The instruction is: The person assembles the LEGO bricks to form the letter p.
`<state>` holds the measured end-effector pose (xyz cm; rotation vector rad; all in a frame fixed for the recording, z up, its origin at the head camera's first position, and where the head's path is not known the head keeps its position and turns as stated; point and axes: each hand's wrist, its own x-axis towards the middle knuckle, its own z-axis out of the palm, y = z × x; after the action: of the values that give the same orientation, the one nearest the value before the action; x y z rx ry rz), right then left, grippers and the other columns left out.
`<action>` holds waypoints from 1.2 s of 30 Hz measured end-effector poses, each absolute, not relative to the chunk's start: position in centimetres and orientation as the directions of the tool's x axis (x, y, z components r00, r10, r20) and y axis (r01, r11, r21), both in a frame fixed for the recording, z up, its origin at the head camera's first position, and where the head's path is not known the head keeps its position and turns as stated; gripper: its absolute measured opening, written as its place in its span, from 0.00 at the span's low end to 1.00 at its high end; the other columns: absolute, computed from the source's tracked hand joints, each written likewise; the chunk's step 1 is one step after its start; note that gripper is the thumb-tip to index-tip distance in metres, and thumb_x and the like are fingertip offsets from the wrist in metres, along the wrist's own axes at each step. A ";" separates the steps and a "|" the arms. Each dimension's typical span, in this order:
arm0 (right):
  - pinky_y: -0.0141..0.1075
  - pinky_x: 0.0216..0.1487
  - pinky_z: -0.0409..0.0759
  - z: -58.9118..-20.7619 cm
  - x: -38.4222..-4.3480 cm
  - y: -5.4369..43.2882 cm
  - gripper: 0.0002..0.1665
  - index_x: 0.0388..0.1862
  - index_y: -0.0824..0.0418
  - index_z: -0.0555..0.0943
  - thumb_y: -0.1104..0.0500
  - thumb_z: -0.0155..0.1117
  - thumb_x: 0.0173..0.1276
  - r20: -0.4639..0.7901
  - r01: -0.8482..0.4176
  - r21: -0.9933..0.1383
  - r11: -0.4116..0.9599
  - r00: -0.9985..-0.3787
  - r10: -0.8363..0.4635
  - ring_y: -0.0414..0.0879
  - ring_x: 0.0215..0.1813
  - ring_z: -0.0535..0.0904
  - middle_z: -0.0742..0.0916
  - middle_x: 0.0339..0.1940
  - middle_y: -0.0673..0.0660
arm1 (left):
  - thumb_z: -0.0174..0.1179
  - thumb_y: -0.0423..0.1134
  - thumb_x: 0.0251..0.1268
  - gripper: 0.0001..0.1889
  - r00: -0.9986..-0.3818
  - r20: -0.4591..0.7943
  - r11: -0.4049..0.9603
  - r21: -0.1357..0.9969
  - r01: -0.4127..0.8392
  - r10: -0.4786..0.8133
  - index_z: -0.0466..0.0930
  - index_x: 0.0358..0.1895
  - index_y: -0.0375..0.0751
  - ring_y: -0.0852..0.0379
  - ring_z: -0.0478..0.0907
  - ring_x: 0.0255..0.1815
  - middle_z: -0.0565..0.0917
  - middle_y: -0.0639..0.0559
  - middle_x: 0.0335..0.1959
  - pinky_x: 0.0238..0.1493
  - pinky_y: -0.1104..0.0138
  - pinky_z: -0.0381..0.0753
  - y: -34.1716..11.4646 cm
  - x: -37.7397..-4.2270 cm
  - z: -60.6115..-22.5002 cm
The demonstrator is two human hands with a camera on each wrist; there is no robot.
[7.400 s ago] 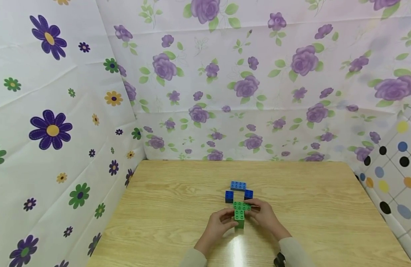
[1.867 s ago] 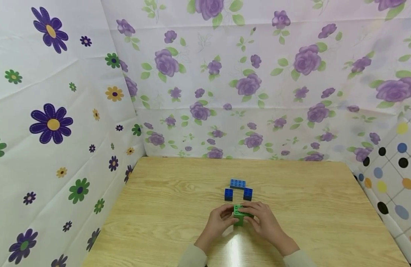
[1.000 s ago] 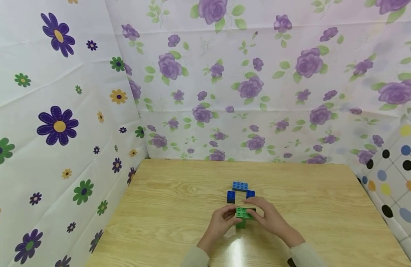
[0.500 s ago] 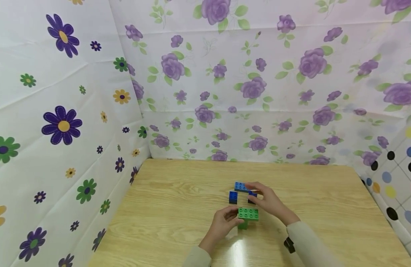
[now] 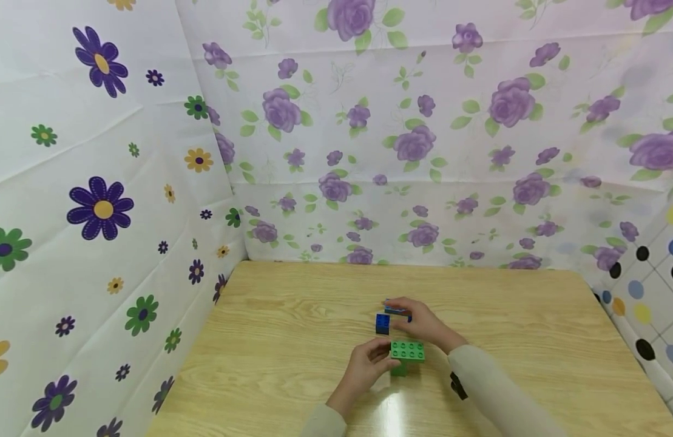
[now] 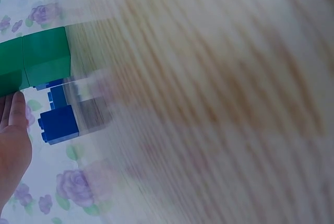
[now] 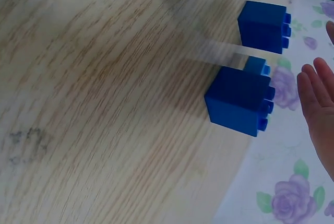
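My left hand (image 5: 363, 367) holds the left side of a stack of green toy bricks (image 5: 407, 350), an eight-stud brick on a narrower green base. In the left wrist view its fingertips touch the green bricks (image 6: 47, 54). My right hand (image 5: 423, 323) hovers over the blue bricks with its fingers extended. A small dark blue brick (image 5: 382, 324) stands left of it, and a longer lighter blue brick (image 5: 399, 312) lies partly covered behind. The second small dark blue brick (image 7: 237, 98) is mostly hidden by the hand in the head view; in the right wrist view the fingers are apart from it.
Everything stands on a wood-grain table (image 5: 292, 315). A floral sheet (image 5: 336, 121) hangs along the table's far edge, with patterned sheets at the left and right. A dark strap (image 5: 458, 386) shows at the right sleeve.
The green bricks, a T shape earlier, now show the eight-stud brick lying crosswise. My right hand has let go of them and moved away, over the blue bricks. My left hand stays in place.
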<state>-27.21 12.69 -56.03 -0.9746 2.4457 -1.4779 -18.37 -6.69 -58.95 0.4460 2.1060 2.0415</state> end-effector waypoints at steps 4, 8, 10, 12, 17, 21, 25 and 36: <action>0.60 0.63 0.71 -56.7 -27.7 12.1 0.28 0.64 0.68 0.72 0.66 0.65 0.66 0.184 -0.432 -0.852 0.295 -0.776 -0.603 0.66 0.63 0.71 0.76 0.62 0.68 | 0.66 0.31 0.59 0.21 -0.938 0.093 0.014 0.995 0.104 0.335 0.77 0.56 0.32 0.50 0.77 0.58 0.80 0.43 0.54 0.60 0.65 0.77 -6.8 -18.3 -59.0; 0.54 0.62 0.75 -57.4 -28.0 11.8 0.25 0.62 0.69 0.74 0.67 0.64 0.66 0.163 -0.428 -0.847 0.314 -0.773 -0.613 0.63 0.62 0.73 0.78 0.60 0.67 | 0.67 0.32 0.59 0.20 -0.938 0.088 0.015 0.995 0.099 0.334 0.78 0.55 0.34 0.50 0.78 0.57 0.81 0.43 0.54 0.60 0.64 0.77 -6.8 -18.3 -59.0; 0.53 0.61 0.76 -57.6 -28.1 11.7 0.24 0.61 0.70 0.74 0.68 0.64 0.66 0.165 -0.436 -0.841 0.320 -0.770 -0.617 0.63 0.61 0.74 0.79 0.59 0.66 | 0.67 0.33 0.59 0.20 -0.940 0.074 0.019 0.996 0.085 0.334 0.78 0.55 0.35 0.51 0.78 0.57 0.81 0.44 0.54 0.60 0.64 0.77 -6.8 -18.3 -58.9; 0.53 0.60 0.77 -57.7 -28.1 11.6 0.23 0.60 0.69 0.75 0.68 0.64 0.65 0.166 -0.443 -0.835 0.326 -0.768 -0.618 0.63 0.61 0.74 0.80 0.58 0.66 | 0.67 0.32 0.59 0.20 -0.940 0.075 0.020 0.996 0.086 0.333 0.78 0.55 0.35 0.50 0.78 0.57 0.81 0.44 0.53 0.59 0.64 0.77 -6.8 -18.3 -58.9; 0.51 0.59 0.78 -57.9 -28.3 11.2 0.20 0.57 0.68 0.78 0.69 0.64 0.65 0.155 -0.446 -0.826 0.344 -0.767 -0.622 0.62 0.58 0.76 0.81 0.56 0.64 | 0.67 0.31 0.59 0.20 -0.942 0.075 0.017 0.996 0.086 0.327 0.78 0.55 0.34 0.49 0.78 0.57 0.81 0.43 0.53 0.59 0.63 0.78 -6.7 -18.3 -59.0; 0.46 0.56 0.81 -58.1 -28.6 10.9 0.20 0.56 0.69 0.78 0.70 0.64 0.65 0.158 -0.465 -0.811 0.355 -0.759 -0.632 0.61 0.57 0.77 0.81 0.55 0.64 | 0.67 0.30 0.58 0.19 -0.946 0.067 0.017 0.997 0.076 0.317 0.78 0.54 0.34 0.49 0.78 0.57 0.81 0.43 0.52 0.59 0.62 0.78 -6.6 -18.3 -59.0; 0.43 0.54 0.82 -58.0 -28.7 10.8 0.20 0.56 0.69 0.78 0.71 0.64 0.64 0.160 -0.476 -0.799 0.367 -0.757 -0.634 0.61 0.55 0.78 0.81 0.55 0.65 | 0.67 0.31 0.58 0.19 -0.947 0.062 0.031 0.997 0.076 0.315 0.79 0.54 0.35 0.50 0.78 0.56 0.81 0.44 0.52 0.58 0.65 0.79 -6.6 -18.4 -59.0; 0.43 0.52 0.83 -57.9 -28.7 10.6 0.20 0.56 0.66 0.79 0.71 0.64 0.64 0.108 -0.423 -0.809 0.409 -0.790 -0.603 0.59 0.54 0.79 0.81 0.54 0.64 | 0.67 0.31 0.58 0.19 -0.950 0.045 0.033 0.998 0.058 0.308 0.79 0.54 0.35 0.48 0.78 0.57 0.81 0.43 0.52 0.58 0.64 0.78 -6.6 -18.2 -58.5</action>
<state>-28.74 10.57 -57.89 -0.9097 2.4618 -1.3241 -18.19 -6.56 -58.47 0.3813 2.1170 2.0305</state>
